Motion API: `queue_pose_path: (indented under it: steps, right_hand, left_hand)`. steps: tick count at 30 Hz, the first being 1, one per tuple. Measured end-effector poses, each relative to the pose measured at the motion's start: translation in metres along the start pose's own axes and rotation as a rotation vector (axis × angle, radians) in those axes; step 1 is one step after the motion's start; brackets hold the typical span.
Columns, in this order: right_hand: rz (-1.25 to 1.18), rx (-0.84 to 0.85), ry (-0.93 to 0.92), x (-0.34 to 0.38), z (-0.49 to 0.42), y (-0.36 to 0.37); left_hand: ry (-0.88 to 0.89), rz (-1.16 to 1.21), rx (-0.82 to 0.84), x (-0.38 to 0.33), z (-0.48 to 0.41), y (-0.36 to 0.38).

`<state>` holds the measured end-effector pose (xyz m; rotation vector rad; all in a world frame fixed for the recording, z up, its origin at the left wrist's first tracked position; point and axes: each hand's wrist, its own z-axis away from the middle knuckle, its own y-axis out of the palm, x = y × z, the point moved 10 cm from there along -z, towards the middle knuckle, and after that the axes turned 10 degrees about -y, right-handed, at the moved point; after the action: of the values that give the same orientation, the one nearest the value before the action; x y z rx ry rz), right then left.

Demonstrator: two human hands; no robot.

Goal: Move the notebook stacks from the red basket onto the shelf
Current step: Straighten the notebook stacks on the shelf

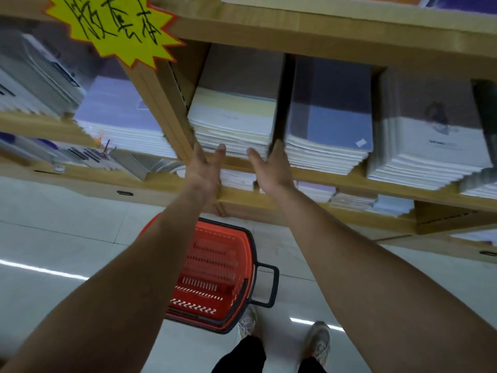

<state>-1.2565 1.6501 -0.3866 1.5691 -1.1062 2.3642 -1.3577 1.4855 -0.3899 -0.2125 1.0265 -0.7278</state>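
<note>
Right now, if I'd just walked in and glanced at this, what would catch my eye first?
Probably the yellow starburst sign with handwriting, hanging at the top left of the wooden shelf. Next, the left hand and right hand reaching up to either side of a notebook stack in the middle compartment. Below them, a red basket sits on the pale floor, seemingly empty.

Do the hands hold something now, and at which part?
Both hands press on one notebook stack on the shelf: the left hand at its left front corner, the right hand at its right front corner.
</note>
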Motion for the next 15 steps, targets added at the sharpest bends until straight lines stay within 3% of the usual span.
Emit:
queue_pose_path:
  steps: [4,9,15]
  right_hand:
    - [-0.110,-0.077,0.049,0.006,-0.023,0.001]
    - [-0.039,-0.202,0.037,0.007,-0.038,-0.003]
    - [-0.116,-0.112,0.000,0.001,-0.035,0.009]
  left_hand:
    - [0.095,-0.127,-0.039,-0.012,-0.013,0.000]
    - [0.211,-0.207,-0.085,-0.016,-0.021,0.004]
    - [0.234,-0.079,-0.017,-0.008,-0.018,0.011]
